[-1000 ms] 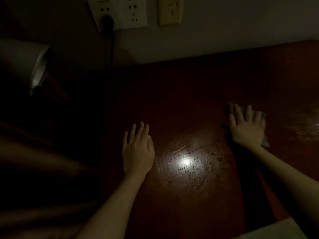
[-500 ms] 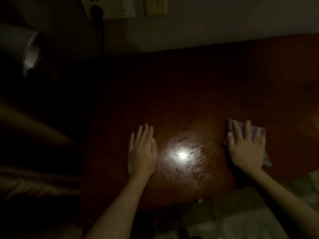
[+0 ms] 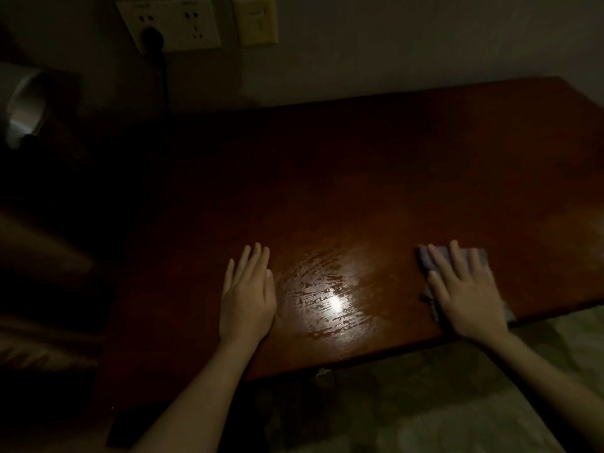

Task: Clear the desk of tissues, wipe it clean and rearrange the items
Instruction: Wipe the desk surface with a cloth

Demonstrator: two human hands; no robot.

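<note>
Drawn back toward the desk's near edge over the past second, the right hand (image 3: pixel 467 295) presses flat on a grey-purple cloth (image 3: pixel 424 258). Its fingers are straight and spread, curled round nothing. The cloth's corners show beyond the fingertips and beside the wrist. Hand and cloth lie on the right part of the reddish-brown wooden desk (image 3: pixel 359 174), close to its front edge.

The left hand (image 3: pixel 248 295) stays where it was, palm down on the wood left of centre. Its fingers are straight and close together, holding nothing.

Between the two hands a bright spot of reflected light (image 3: pixel 335 302) shines on the varnish, ringed by damp streaks (image 3: pixel 310 286). The far half of the desk top runs dark to the wall (image 3: pixel 392 44).

On that wall, upper left, a white double socket plate (image 3: pixel 183 24) carries a black plug (image 3: pixel 152 37), and its cable (image 3: pixel 164 80) drops toward the desk. A yellowish switch (image 3: pixel 256 21) sits just beside the plate on the right.

At the far left a pale cylinder (image 3: pixel 23 103) shows its open end in deep shadow; what it is cannot be told. Below the desk's near edge a pale patterned surface (image 3: pixel 425 403) fills the lower right. A small light speck (image 3: pixel 322 371) sits at the edge itself.
</note>
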